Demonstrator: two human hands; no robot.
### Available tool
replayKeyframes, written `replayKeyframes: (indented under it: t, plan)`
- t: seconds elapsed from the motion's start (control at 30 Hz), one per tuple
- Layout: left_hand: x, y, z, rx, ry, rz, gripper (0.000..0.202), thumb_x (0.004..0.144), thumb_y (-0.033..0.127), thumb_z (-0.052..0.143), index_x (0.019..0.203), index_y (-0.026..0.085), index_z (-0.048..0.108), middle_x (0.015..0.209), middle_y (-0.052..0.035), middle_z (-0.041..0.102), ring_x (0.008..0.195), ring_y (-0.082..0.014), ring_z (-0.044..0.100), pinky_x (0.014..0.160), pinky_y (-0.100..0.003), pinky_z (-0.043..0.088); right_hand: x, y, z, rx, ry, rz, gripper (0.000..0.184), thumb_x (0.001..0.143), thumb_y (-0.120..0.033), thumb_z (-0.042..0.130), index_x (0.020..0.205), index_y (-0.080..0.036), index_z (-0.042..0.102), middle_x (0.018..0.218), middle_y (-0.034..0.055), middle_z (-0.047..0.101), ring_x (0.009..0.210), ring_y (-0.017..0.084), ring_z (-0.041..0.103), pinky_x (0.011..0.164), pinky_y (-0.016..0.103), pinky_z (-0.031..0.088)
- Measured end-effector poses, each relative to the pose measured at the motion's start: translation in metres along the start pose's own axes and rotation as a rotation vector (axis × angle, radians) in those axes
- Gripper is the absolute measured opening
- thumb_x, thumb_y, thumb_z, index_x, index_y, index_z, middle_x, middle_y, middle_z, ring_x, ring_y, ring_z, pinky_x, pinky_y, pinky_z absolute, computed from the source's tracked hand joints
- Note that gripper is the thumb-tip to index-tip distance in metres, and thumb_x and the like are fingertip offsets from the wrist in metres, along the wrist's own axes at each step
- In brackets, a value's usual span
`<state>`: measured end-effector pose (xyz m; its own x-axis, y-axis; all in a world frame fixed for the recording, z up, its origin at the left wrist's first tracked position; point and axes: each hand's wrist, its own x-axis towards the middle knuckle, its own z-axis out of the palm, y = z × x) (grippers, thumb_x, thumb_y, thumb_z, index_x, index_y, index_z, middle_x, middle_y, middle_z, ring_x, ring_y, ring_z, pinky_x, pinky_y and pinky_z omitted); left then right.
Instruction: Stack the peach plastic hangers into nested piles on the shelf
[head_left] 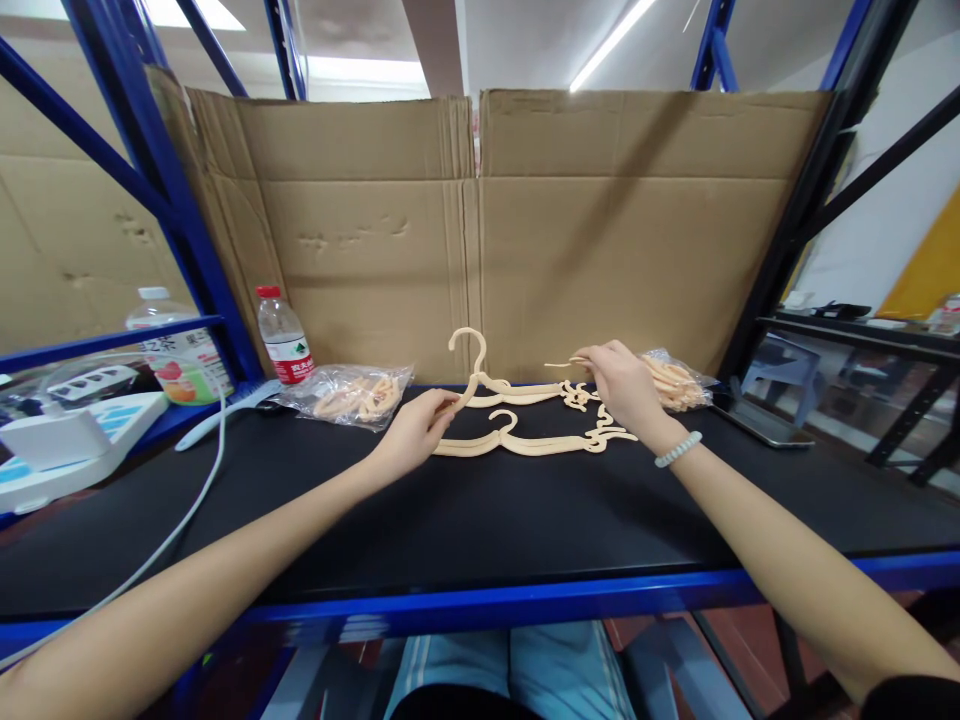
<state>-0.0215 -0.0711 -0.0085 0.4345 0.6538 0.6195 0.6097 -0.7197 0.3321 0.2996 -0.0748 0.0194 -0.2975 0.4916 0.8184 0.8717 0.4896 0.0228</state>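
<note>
My left hand (pixel 415 430) is closed on the left part of a beige clothes hanger (pixel 478 360), whose hook points up. A second beige clothes hanger (pixel 544 445) lies on the black tabletop (pixel 480 530), nearer to me. My right hand (pixel 619 380) pinches a thin beige strip (pixel 559 365) that sticks out to the left of the fingertips; its other end is hidden. Below that hand, several small curly beige pieces (pixel 600 435) lie by the right ends of the hangers.
Clear bags of beige parts lie on the left (pixel 352 395) and right (pixel 675 380). A red-capped water bottle (pixel 285 335), a larger bottle (pixel 180 350) and a power strip (pixel 75 430) with a white cable stand left. Cardboard (pixel 360 240) walls the back; a dark tray (pixel 765 420) lies right.
</note>
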Motion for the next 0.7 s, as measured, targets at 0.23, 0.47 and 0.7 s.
replayKeyframes:
  t: [0.23, 0.47, 0.7]
  plan:
    - [-0.017, 0.011, 0.003, -0.086, -0.079, -0.053, 0.019, 0.090, 0.025, 0.042, 0.100, 0.017, 0.056, 0.090, -0.0045, 0.062, 0.081, -0.0170, 0.060, 0.072, -0.029, 0.049, -0.009, -0.008, 0.000, -0.180, 0.031, -0.034, 0.020, 0.093, -0.014, 0.036, 0.093, -0.017, 0.056, 0.088, 0.0135, 0.058, 0.092, 0.028, 0.048, 0.075, 0.039, 0.039]
    - [-0.019, 0.009, 0.009, -0.092, -0.105, -0.082, 0.014, 0.087, 0.024, 0.043, 0.092, 0.017, 0.055, 0.086, -0.0044, 0.059, 0.079, -0.0176, 0.058, 0.073, -0.031, 0.048, -0.030, 0.007, 0.018, 0.366, -0.006, 0.286, 0.016, 0.086, -0.028, 0.048, 0.071, -0.021, 0.048, 0.072, 0.0035, 0.053, 0.073, 0.021, 0.050, 0.068, 0.034, 0.041]
    - [-0.019, 0.011, 0.006, -0.074, -0.136, -0.107, 0.010, 0.083, 0.021, 0.044, 0.086, 0.018, 0.054, 0.082, -0.0025, 0.058, 0.075, -0.0171, 0.055, 0.069, -0.029, 0.046, -0.033, -0.004, 0.020, 1.116, -0.248, 0.717, 0.025, 0.065, -0.031, 0.076, 0.069, -0.017, 0.056, 0.071, 0.0025, 0.062, 0.064, 0.014, 0.058, 0.059, 0.026, 0.048]
